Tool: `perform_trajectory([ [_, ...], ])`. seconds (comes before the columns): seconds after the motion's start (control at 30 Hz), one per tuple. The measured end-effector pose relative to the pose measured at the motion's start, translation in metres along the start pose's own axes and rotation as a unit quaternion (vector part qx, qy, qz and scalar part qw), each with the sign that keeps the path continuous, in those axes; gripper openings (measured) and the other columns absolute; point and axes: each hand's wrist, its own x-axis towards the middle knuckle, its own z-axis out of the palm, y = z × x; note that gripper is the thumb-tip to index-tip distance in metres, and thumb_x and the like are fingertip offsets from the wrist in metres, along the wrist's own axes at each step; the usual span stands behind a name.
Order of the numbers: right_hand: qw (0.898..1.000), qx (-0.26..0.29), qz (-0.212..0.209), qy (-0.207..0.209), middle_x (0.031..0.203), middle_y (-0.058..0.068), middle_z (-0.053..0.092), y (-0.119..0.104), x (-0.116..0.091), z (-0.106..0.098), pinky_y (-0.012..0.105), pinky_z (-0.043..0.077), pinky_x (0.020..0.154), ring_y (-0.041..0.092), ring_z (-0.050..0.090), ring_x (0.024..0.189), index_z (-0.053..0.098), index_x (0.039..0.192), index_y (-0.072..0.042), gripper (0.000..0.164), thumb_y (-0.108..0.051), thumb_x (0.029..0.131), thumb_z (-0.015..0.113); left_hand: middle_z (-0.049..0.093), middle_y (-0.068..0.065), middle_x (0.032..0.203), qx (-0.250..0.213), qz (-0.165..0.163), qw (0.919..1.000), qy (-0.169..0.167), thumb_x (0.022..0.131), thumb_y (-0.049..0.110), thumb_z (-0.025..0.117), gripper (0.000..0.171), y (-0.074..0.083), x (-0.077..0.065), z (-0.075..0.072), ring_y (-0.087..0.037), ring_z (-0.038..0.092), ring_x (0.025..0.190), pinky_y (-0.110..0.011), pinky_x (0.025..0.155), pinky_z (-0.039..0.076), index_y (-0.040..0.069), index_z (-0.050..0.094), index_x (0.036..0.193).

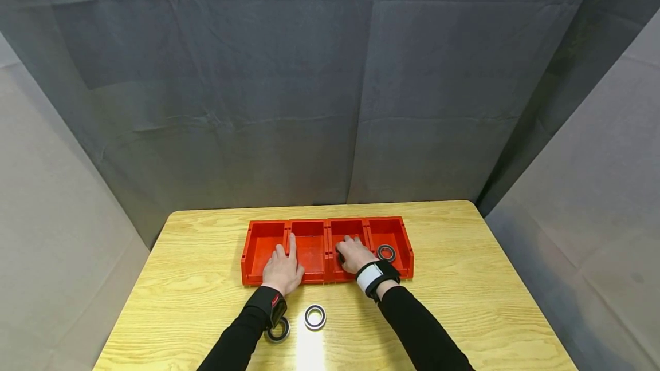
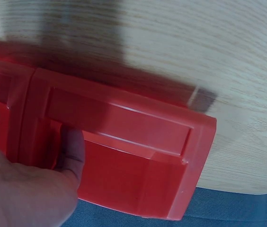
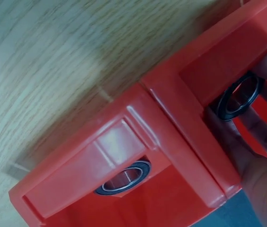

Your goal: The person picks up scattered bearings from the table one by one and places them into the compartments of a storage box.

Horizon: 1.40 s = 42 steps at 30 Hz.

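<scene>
A red bin row of several open compartments lies on the table. My right hand reaches into the third compartment from the left and pinches a ball bearing between thumb and fingers, the ring tilted close to the front wall. Another bearing leans against the front wall of the rightmost compartment. My left hand lies over the divider between the two leftmost compartments, index finger straight along it. In the left wrist view a finger dips into the end compartment, and no bearing shows there.
Two more bearings lie on the wooden table in front of the bins: one bearing near the middle, the other bearing partly under the left wrist. Grey cloth hangs behind the table, with pale panels at both sides.
</scene>
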Motion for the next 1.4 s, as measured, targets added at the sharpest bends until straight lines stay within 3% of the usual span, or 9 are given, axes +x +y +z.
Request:
perform_trajectory([
  [0.23, 0.999, -0.021, -0.011, 0.025, 0.09, 0.011, 0.066, 0.0, -0.001, 0.006, 0.041, 0.057, 0.082, 0.029, 0.064, 0.086, 0.071, 0.092, -0.007, 0.019, 0.008, 0.081, 0.075, 0.049, -0.027, 0.113, -0.002, -0.003, 1.0, -0.008, 0.093, 0.03, 0.064, 0.083, -0.001, 0.002, 0.0, -0.032, 0.052, 0.086, -0.041, 0.075, 0.05, 0.006, 0.022, 0.16],
  [0.5, 0.998, -0.025, -0.019, 0.048, 0.088, 0.011, 0.068, 0.0, -0.004, 0.005, 0.042, 0.059, 0.079, 0.029, 0.066, 0.085, 0.071, 0.092, -0.007, 0.012, 0.002, 0.085, 0.075, 0.049, -0.027, 0.113, 0.002, -0.002, 1.0, -0.004, 0.093, 0.029, 0.063, 0.081, -0.001, 0.003, -0.001, -0.032, 0.053, 0.087, -0.041, 0.076, 0.051, 0.006, 0.023, 0.16],
  [0.6, 0.995, -0.034, -0.033, 0.091, 0.098, 0.012, 0.07, 0.005, -0.004, 0.004, 0.043, 0.058, 0.085, 0.031, 0.066, 0.095, 0.074, 0.1, -0.008, 0.013, -0.005, 0.087, 0.075, 0.049, -0.027, 0.113, 0.002, -0.001, 1.0, -0.007, 0.094, 0.029, 0.063, 0.081, 0.0, 0.002, -0.001, -0.032, 0.053, 0.086, -0.041, 0.076, 0.05, 0.005, 0.023, 0.16],
  [0.73, 0.979, -0.036, -0.029, 0.199, 0.113, 0.014, 0.067, 0.018, -0.006, 0.005, 0.043, 0.053, 0.097, 0.033, 0.059, 0.109, 0.073, 0.113, -0.006, 0.025, -0.014, 0.089, 0.075, 0.049, -0.027, 0.113, 0.001, -0.001, 1.0, -0.007, 0.093, 0.029, 0.064, 0.081, -0.001, 0.003, 0.0, -0.031, 0.052, 0.085, -0.041, 0.074, 0.049, 0.005, 0.023, 0.16],
  [0.9, 0.957, 0.012, 0.059, 0.283, 0.114, 0.018, 0.057, 0.034, -0.009, 0.008, 0.043, 0.05, 0.09, 0.035, 0.051, 0.105, 0.065, 0.125, -0.004, 0.037, -0.017, 0.091, 0.072, 0.049, -0.027, 0.113, 0.004, 0.002, 1.0, -0.001, 0.093, 0.03, 0.064, 0.081, -0.002, 0.003, -0.001, -0.031, 0.052, 0.084, -0.04, 0.073, 0.049, 0.005, 0.024, 0.159],
  [1.0, 0.956, 0.04, 0.131, 0.261, 0.117, 0.021, 0.056, 0.04, -0.01, 0.009, 0.044, 0.055, 0.083, 0.036, 0.054, 0.102, 0.056, 0.135, -0.004, 0.047, -0.024, 0.094, 0.068, 0.049, -0.027, 0.113, 0.005, 0.001, 1.0, 0.0, 0.093, 0.03, 0.064, 0.081, -0.003, 0.003, 0.0, -0.031, 0.053, 0.086, -0.04, 0.074, 0.049, 0.005, 0.024, 0.16],
  [1.17, 0.962, 0.066, 0.214, 0.155, 0.127, 0.025, 0.062, 0.042, -0.01, 0.01, 0.053, 0.058, 0.077, 0.041, 0.066, 0.09, 0.039, 0.152, -0.003, 0.066, -0.041, 0.1, 0.056, 0.049, -0.027, 0.114, 0.005, -0.002, 1.0, -0.003, 0.094, 0.03, 0.064, 0.082, -0.003, 0.002, 0.001, -0.032, 0.053, 0.087, -0.04, 0.074, 0.05, 0.006, 0.023, 0.16],
  [1.3, 0.965, 0.044, 0.237, 0.101, 0.101, 0.02, 0.072, 0.042, -0.009, 0.01, 0.051, 0.057, 0.07, 0.037, 0.066, 0.074, 0.034, 0.155, -0.002, 0.068, -0.044, 0.103, 0.047, 0.049, -0.027, 0.114, 0.004, 0.0, 1.0, 0.0, 0.093, 0.03, 0.065, 0.082, -0.002, 0.001, 0.001, -0.031, 0.053, 0.085, -0.04, 0.074, 0.05, 0.005, 0.024, 0.159],
  [1.4, 0.966, 0.032, 0.238, 0.095, 0.074, 0.014, 0.067, 0.042, -0.009, 0.01, 0.048, 0.055, 0.064, 0.035, 0.064, 0.066, 0.036, 0.152, -0.001, 0.063, -0.04, 0.103, 0.046, 0.049, -0.027, 0.113, 0.004, 0.0, 1.0, 0.002, 0.092, 0.03, 0.065, 0.082, -0.002, 0.001, 0.003, -0.031, 0.053, 0.084, -0.04, 0.073, 0.05, 0.005, 0.024, 0.159],
])
